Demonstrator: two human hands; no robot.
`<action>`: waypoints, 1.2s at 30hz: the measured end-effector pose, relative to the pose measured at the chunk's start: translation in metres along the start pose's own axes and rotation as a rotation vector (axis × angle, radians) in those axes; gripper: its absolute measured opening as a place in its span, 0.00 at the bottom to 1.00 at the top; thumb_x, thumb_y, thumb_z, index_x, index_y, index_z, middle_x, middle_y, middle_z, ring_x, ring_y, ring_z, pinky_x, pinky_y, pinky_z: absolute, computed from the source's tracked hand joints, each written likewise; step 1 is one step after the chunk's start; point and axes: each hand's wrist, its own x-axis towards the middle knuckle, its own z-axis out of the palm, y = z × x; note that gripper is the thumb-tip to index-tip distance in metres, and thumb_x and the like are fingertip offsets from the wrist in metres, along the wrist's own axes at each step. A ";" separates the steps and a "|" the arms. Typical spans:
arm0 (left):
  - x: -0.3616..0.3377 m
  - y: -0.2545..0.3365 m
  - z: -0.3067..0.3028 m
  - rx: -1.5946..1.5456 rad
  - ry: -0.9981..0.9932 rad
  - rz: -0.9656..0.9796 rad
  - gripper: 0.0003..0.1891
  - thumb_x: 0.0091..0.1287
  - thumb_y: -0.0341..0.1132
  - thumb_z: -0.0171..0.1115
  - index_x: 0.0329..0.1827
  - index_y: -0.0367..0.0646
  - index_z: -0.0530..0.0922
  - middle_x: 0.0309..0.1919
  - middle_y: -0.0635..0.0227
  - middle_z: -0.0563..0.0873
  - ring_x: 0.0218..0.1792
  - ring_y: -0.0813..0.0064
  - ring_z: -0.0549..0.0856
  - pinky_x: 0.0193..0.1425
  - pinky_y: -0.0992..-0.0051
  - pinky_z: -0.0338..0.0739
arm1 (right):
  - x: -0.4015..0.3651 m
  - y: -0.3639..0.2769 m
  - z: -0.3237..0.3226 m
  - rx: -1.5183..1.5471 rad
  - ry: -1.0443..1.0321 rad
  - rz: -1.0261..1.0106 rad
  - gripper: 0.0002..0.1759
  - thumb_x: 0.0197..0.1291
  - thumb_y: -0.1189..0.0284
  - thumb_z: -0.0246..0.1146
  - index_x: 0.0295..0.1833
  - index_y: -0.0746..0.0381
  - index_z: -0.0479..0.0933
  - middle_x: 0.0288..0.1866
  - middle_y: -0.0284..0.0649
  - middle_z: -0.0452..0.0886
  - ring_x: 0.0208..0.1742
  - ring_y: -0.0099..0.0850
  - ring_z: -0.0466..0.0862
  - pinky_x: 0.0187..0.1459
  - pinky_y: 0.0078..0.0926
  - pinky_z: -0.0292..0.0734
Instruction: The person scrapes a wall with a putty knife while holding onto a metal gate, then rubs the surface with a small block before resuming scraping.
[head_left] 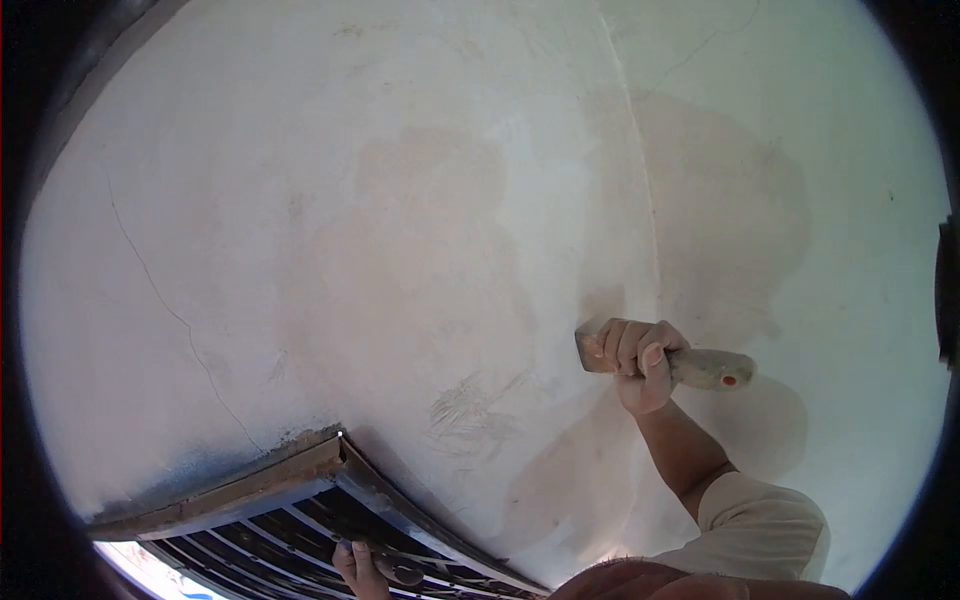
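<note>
My right hand is closed round the grey handle of a putty knife with a red spot near its butt. The knife lies sideways, its blade pointing left and at or close to the pale plastered wall; contact cannot be made out. Low in the view, my left hand shows only in part, in front of a window grille. Its fingers are closed on a dark object with a rounded end, which looks like a tool handle. The rest of that object is hidden.
Dark bars form a window grille at the lower left, under a worn frame edge. A thin crack runs down the wall's left side. Damp-looking darker patches and a scratched area mark the plaster.
</note>
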 end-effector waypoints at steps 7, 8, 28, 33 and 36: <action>-0.008 -0.065 -0.032 0.613 -0.057 0.588 0.20 0.66 0.22 0.56 0.62 0.34 0.72 0.62 0.46 0.70 0.57 0.49 0.73 0.58 0.63 0.69 | 0.009 0.005 0.011 -0.038 -0.178 0.002 0.13 0.63 0.64 0.61 0.37 0.61 0.68 0.23 0.33 0.68 0.17 0.24 0.63 0.21 0.26 0.64; -0.010 -0.064 -0.030 0.596 -0.022 0.556 0.17 0.66 0.23 0.56 0.58 0.34 0.74 0.57 0.48 0.73 0.52 0.54 0.76 0.54 0.65 0.71 | 0.007 0.007 0.015 0.057 -0.099 0.055 0.14 0.62 0.63 0.62 0.39 0.61 0.68 0.26 0.33 0.70 0.16 0.23 0.63 0.21 0.26 0.65; -0.003 -0.001 0.024 -0.075 0.216 0.166 0.15 0.68 0.39 0.60 0.27 0.38 0.73 0.17 0.76 0.73 0.18 0.86 0.69 0.22 0.81 0.60 | 0.006 0.012 0.045 -0.025 -0.128 -0.274 0.15 0.59 0.67 0.60 0.30 0.57 0.60 0.17 0.29 0.60 0.19 0.23 0.58 0.28 0.28 0.55; -0.001 0.013 0.022 -0.008 0.119 0.146 0.16 0.68 0.40 0.60 0.25 0.39 0.71 0.16 0.77 0.72 0.17 0.87 0.67 0.20 0.82 0.58 | 0.000 0.011 0.042 -0.148 -0.229 -0.336 0.15 0.60 0.68 0.62 0.29 0.58 0.62 0.17 0.31 0.65 0.20 0.25 0.64 0.30 0.30 0.61; -0.002 0.003 0.019 -0.031 0.137 0.116 0.17 0.69 0.40 0.59 0.24 0.40 0.70 0.15 0.77 0.71 0.17 0.87 0.67 0.20 0.82 0.58 | 0.003 0.006 0.042 -0.247 -0.249 -0.362 0.15 0.60 0.70 0.62 0.28 0.58 0.62 0.18 0.32 0.67 0.21 0.27 0.66 0.33 0.32 0.64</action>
